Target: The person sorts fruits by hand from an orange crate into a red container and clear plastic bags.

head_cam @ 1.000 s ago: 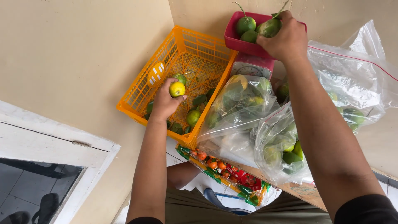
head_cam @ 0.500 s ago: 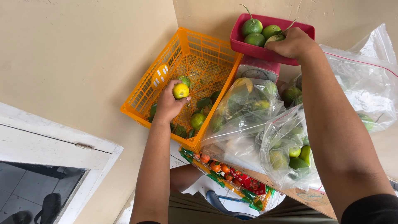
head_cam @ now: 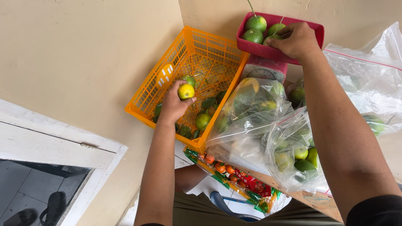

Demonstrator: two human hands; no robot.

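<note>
Left hand (head_cam: pixel 173 104) keeps gripping yellow citrus (head_cam: pixel 186 91) over orange crate (head_cam: pixel 167 75); right hand (head_cam: pixel 295 39), right of crate, has settled fruit into red tray (head_cam: pixel 310 29).

- Soft, even daylight fills the scene; the beige plastered wall (head_cam: pixel 83 54) is bright without harsh glare.
- The orange plastic mesh crate (head_cam: pixel 197 50) is sharp and casts only faint shadow.
- Right of the crate, the clear plastic bags of green fruit (head_cam: pixel 259 113) show pale sheen.
- Below-left of the crate, the grey tiled floor (head_cam: pixel 25 188) is dimmer.
- The picture bends slightly at its edges.
</note>
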